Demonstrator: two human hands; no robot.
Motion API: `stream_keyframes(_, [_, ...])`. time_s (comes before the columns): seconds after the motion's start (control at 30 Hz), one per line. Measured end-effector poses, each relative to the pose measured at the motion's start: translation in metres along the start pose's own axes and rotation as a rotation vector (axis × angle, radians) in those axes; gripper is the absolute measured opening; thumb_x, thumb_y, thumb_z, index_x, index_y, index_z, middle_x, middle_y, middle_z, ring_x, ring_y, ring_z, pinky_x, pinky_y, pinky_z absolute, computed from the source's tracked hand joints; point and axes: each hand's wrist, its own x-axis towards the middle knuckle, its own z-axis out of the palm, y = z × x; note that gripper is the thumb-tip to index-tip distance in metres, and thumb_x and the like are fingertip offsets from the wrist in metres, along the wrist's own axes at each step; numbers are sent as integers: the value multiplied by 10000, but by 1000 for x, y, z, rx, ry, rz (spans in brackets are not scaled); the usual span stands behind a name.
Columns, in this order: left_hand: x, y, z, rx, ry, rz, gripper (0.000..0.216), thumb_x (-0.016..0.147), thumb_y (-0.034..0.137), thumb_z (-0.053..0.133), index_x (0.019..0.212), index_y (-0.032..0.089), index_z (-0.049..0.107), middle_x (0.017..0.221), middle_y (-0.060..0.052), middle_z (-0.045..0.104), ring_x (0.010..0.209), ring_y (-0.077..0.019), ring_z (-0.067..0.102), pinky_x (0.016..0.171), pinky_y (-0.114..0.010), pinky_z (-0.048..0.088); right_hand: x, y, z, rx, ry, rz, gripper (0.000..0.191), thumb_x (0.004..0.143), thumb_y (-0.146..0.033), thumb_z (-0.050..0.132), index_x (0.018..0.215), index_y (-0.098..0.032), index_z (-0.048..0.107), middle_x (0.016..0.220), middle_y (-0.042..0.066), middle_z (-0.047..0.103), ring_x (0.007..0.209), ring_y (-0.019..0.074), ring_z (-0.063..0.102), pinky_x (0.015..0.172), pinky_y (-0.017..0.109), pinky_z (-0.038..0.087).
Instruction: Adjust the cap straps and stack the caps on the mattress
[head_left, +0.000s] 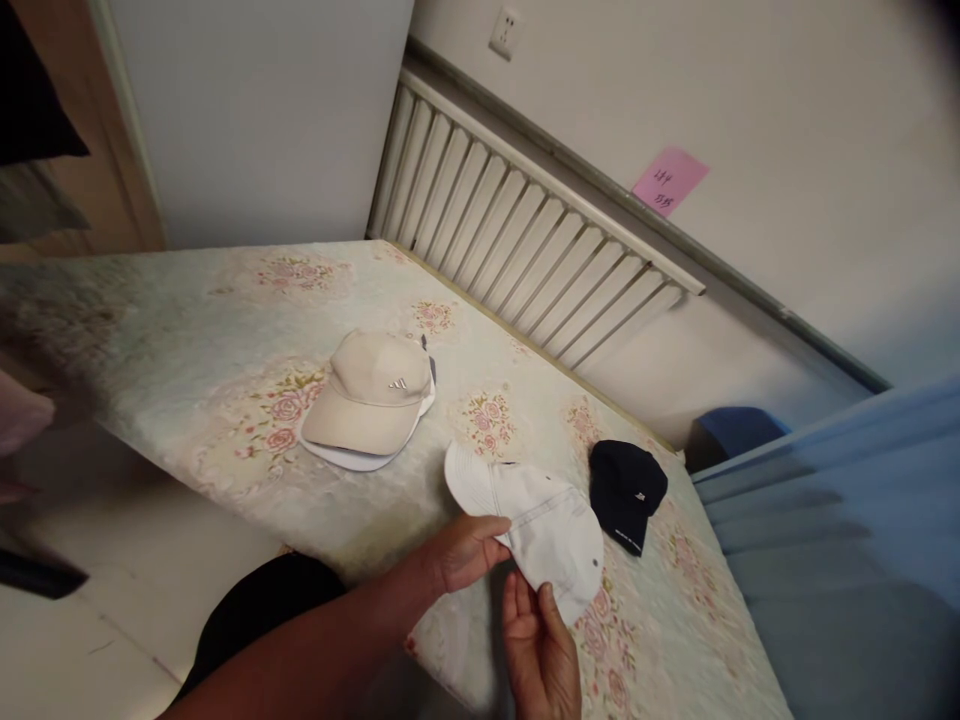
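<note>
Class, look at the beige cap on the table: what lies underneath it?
Under the beige cap a white cap shows only its brim edge and a sliver at the right. Its crown is covered, so nothing more can be told.

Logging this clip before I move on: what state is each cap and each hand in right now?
white cap: held by both hands just over the table edge, brim pointing up-left.
beige cap: lying on the table, stacked on another white cap.
dark cap: lying on the table, untouched.
left hand: gripping the white cap's side.
right hand: fingers up under the white cap.
</note>
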Motion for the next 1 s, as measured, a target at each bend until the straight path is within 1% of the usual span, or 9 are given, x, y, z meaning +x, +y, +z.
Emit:
stream_keyframes(0.13, [0,0,1,2,-8,5,348,729,133,615,1068,154,688,1058,-122,699,1140,-310,552,968,-436,389,1,1,-1,-38,-19,-23,371,730,-117,686,1087,-192,617,1085,61,695,1066,161,633,902,349,553])
stream_keyframes(0.37, [1,-2,-1,-16,-13,19,345,737,112,598,1068,143,689,1044,-125,703,1139,-314,556,990,-458,366,-4,1,5,-27,0,-1,373,715,-118,694,1076,-180,623,1101,69,691,1056,166,637,894,343,558])
stream_keyframes(0.53, [1,-1,-1,-10,-46,23,329,750,131,591,1063,123,693,1060,-148,695,1168,-334,537,1011,-477,340,-6,0,8,-29,-43,-15,399,691,-122,716,1072,-204,632,1063,44,706,1070,160,632,935,341,532])
stream_keyframes(0.67, [0,-1,2,-1,-40,27,324,749,136,591,1054,141,697,1050,-135,700,1171,-331,533,1012,-470,338,-7,1,10,-59,-73,-25,376,690,-136,725,1050,-202,644,1065,42,708,1071,161,634,945,344,526])
stream_keyframes(0.77, [0,-2,4,-12,-64,31,329,745,138,589,1056,148,696,1030,-127,705,1166,-326,538,1020,-465,328,-7,2,12,-84,-108,-35,365,697,-161,734,1050,-195,647,1091,52,701,1084,173,628,954,357,522])
stream_keyframes(0.87, [-1,-3,6,-11,-102,35,314,754,158,578,1043,140,700,1011,-131,709,1160,-325,543,1033,-464,308,-7,4,14,-88,-113,-21,404,680,-166,756,1066,-175,638,1114,68,691,1116,179,612,991,357,496])
stream_keyframes(1.0, [-1,-4,8,-4,-102,11,284,762,180,565,998,121,713,985,-148,712,1148,-335,551,1033,-468,303,-5,6,18,-131,-136,-31,462,676,-181,768,1109,-163,610,1137,83,676,1155,184,588,1021,359,470])
